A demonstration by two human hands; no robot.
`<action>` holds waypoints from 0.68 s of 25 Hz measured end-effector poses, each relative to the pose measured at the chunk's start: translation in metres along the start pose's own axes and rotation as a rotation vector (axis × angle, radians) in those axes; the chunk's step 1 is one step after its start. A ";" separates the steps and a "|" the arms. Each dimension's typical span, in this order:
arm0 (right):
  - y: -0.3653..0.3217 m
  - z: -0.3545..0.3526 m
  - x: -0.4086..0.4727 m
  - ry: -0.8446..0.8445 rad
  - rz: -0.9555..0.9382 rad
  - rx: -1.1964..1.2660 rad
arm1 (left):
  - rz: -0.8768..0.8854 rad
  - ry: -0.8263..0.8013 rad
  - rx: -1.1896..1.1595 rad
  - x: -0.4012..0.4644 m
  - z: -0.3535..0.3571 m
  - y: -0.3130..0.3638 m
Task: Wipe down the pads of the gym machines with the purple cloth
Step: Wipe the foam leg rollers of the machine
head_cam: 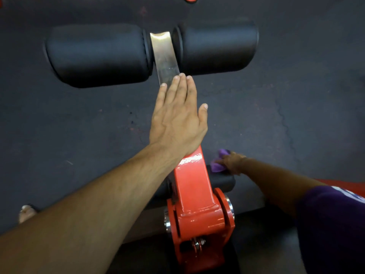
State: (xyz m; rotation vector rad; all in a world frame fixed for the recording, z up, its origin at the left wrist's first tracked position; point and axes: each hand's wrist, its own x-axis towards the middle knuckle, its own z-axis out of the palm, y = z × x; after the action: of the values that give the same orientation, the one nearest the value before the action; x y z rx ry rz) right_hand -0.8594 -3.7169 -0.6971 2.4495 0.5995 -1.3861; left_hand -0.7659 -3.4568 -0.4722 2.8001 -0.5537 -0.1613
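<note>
Fingers (224,161) gripping bunched purple cloth (220,166)

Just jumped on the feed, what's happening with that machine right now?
A person is leaning over a red gym machine. The left hand lies flat, fingers straight, on the steel bar that runs out to the two big black roller pads. The right hand grips the purple cloth down at the small black pad beside the red arm, apparently wiping it. The cloth is nowhere near the big roller pads at this moment.
</note>
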 end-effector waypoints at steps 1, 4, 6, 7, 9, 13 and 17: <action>0.012 -0.002 -0.014 -0.022 0.058 0.069 | 0.007 0.000 -0.007 0.001 -0.001 0.000; 0.023 -0.029 -0.070 0.004 0.276 0.429 | -0.003 -0.021 -0.024 -0.003 -0.002 -0.003; 0.012 -0.058 -0.102 0.200 0.327 0.577 | -0.010 -0.019 -0.054 0.000 -0.002 -0.002; 0.000 -0.076 -0.121 0.307 0.337 0.643 | 0.001 -0.019 -0.086 0.002 -0.005 0.000; -0.032 -0.108 -0.164 0.507 0.344 0.781 | 0.080 -0.011 -0.157 -0.004 -0.013 -0.006; -0.113 -0.161 -0.248 1.081 0.348 0.911 | 0.208 -0.069 -0.329 -0.076 -0.008 -0.090; -0.213 -0.210 -0.276 1.399 0.153 0.932 | 0.108 -0.144 -0.286 -0.109 -0.008 -0.179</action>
State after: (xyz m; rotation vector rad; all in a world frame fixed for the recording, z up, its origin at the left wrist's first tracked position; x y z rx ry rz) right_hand -0.9298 -3.5027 -0.3579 3.8301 -0.1462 0.5352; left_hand -0.8012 -3.2540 -0.5114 2.4881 -0.6571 -0.3888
